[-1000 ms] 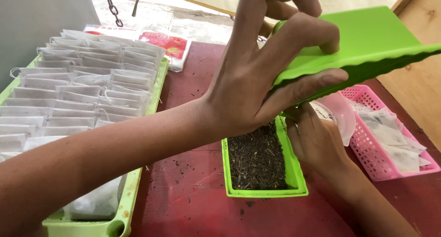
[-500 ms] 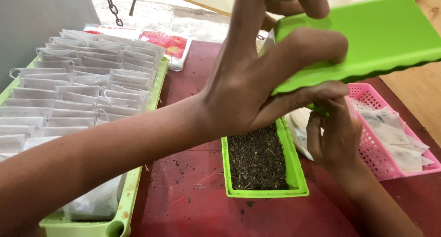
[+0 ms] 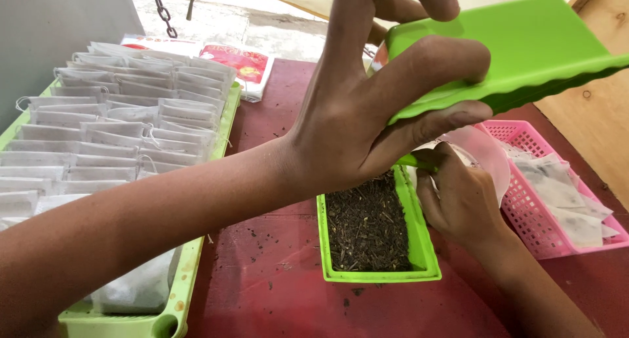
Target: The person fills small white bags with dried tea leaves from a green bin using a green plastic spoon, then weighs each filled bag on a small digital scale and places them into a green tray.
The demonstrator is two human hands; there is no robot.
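Your left hand (image 3: pixel 367 121) pinches the green lid (image 3: pixel 517 56), held tilted above the green tray (image 3: pixel 419 246) of loose tea at the table's middle. Your right hand (image 3: pixel 458 200) (nearer, just beside its right rim) is closed around a white bag (image 3: pixel 485 148).

Dark red table (image 3: pixel 275 279) carries 3 trays — 2 green (image 3: pixel 419 246) (image 3: pixel 196 259), 1 pink (image 3: pixel 524 207) — plus scattered crumbs.
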